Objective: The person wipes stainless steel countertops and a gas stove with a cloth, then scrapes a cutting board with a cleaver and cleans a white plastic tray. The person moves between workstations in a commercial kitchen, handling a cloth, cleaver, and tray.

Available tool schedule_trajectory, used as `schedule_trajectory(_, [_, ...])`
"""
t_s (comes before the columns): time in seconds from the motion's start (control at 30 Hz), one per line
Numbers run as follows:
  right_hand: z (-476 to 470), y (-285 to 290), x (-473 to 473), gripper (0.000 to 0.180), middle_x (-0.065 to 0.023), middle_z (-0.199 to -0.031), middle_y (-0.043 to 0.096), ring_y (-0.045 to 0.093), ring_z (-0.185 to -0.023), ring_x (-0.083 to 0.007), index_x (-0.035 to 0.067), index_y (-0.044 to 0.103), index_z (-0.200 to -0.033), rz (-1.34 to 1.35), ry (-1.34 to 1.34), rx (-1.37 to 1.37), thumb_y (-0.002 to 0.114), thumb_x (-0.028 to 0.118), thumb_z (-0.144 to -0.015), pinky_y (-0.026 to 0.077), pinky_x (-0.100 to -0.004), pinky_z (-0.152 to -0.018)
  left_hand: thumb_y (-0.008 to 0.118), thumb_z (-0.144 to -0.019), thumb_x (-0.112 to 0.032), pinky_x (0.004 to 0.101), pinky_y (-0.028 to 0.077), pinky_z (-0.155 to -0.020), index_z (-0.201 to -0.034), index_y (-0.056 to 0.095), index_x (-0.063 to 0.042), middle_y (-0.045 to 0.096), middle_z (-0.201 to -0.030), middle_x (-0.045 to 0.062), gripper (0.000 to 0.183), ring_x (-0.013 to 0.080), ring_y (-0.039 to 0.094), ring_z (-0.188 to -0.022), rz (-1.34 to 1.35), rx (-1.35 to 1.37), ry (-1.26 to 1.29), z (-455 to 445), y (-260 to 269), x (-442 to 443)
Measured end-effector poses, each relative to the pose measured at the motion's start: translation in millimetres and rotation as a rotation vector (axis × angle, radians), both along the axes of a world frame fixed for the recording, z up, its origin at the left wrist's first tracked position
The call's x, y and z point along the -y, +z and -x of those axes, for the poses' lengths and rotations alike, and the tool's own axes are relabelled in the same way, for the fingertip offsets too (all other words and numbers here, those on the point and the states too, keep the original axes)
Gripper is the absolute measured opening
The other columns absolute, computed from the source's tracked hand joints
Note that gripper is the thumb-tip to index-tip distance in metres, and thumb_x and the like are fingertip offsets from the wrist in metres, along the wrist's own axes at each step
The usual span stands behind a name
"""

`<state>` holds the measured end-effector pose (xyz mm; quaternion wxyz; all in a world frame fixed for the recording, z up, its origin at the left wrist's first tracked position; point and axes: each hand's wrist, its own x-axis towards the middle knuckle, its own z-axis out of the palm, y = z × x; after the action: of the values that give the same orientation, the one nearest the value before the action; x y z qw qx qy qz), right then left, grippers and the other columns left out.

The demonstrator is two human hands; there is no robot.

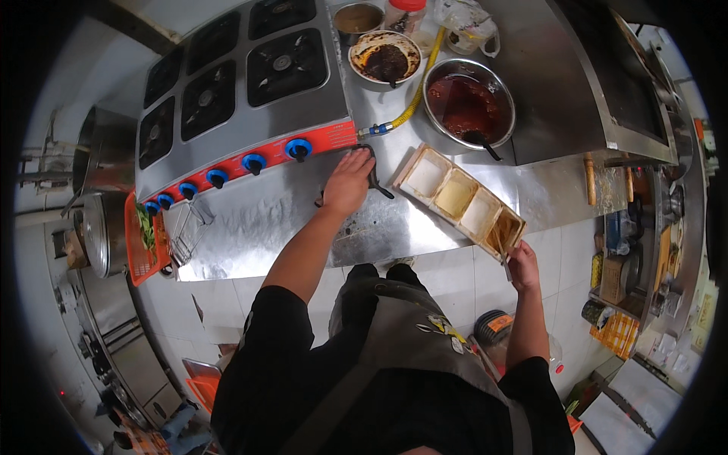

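My left hand (348, 181) reaches to the steel counter in front of the stove, its fingers over a black-handled utensil (374, 170) whose lower part is hidden; whether it grips it cannot be told. With my right hand (523, 266) I hold the near right end of a four-compartment seasoning box (421, 200), tilted across the counter's edge. White and pale yellow powders lie in its compartments, a brown one in the rightmost. A thin spoon handle (501, 245) sticks out of that compartment beside my right fingers.
A six-burner gas stove (227, 122) with blue-ringed knobs stands at the left, a yellow hose (415, 108) at its side. Behind the box sit a steel pot of red liquid (469, 108) and a bowl of dark sauce (385, 60). A wire rack (185, 233) and orange basket (139, 264) are left.
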<state>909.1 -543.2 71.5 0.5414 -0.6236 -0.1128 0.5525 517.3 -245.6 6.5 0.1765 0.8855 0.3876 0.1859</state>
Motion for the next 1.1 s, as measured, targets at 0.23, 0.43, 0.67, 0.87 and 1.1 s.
schedule_trajectory(0.23, [20,27,79,0.024,-0.0054,-0.109,0.07,0.064,-0.101,-0.0172,0.0,0.066,-0.111,-0.015,-0.197,-0.003,0.064,0.003,-0.087,0.049,-0.0332,-0.094,0.058,-0.095,-0.017,0.0426,0.031,-0.12,-0.133,0.061,-0.005,0.051,-0.148,0.016,0.04,0.0293,0.043,-0.142,0.015,0.051,-0.052,-74,5,-26])
schedule_trajectory(0.43, [55,58,129,0.024,-0.0047,-0.109,0.07,0.065,-0.1,-0.0168,0.0,0.068,-0.11,-0.07,-0.362,0.064,0.065,0.004,-0.087,0.049,-0.0324,-0.093,0.061,-0.088,-0.01,0.0422,0.039,-0.114,-0.122,0.068,-0.005,0.059,-0.14,0.014,0.034,0.0308,0.049,-0.137,0.029,0.189,-0.07,-140,-8,-52])
schedule_trajectory(0.67, [75,55,171,0.025,-0.0058,-0.111,0.07,0.064,-0.101,-0.0176,-0.002,0.066,-0.112,-0.089,-0.471,0.094,0.062,0.007,-0.089,0.048,-0.0324,-0.094,0.057,-0.078,0.006,0.0357,0.049,-0.105,-0.111,0.075,-0.006,0.069,-0.126,0.01,0.039,0.0266,0.062,-0.121,0.274,0.322,-0.403,-160,-21,4])
schedule_trajectory(0.87, [68,51,183,0.03,-0.0081,-0.115,0.07,0.065,-0.107,-0.0194,-0.002,0.065,-0.117,-0.119,-0.488,0.074,0.062,0.01,-0.09,0.048,-0.0345,-0.099,0.047,-0.077,0.013,0.0282,0.049,-0.101,-0.108,0.075,0.001,0.072,-0.124,0.01,0.043,0.021,0.067,-0.113,1.017,0.554,-0.266,-144,51,35])
schedule_trajectory(1.1, [53,49,151,0.043,-0.0054,-0.118,0.065,0.063,-0.096,-0.0168,0.002,0.056,-0.127,-0.139,-0.315,0.02,0.064,0.024,-0.091,0.053,-0.0313,-0.082,0.047,-0.071,0.011,0.0333,0.041,-0.111,-0.119,0.07,0.004,0.064,-0.134,0.015,0.054,0.0252,0.059,-0.125,0.839,0.945,0.144,65,89,1])
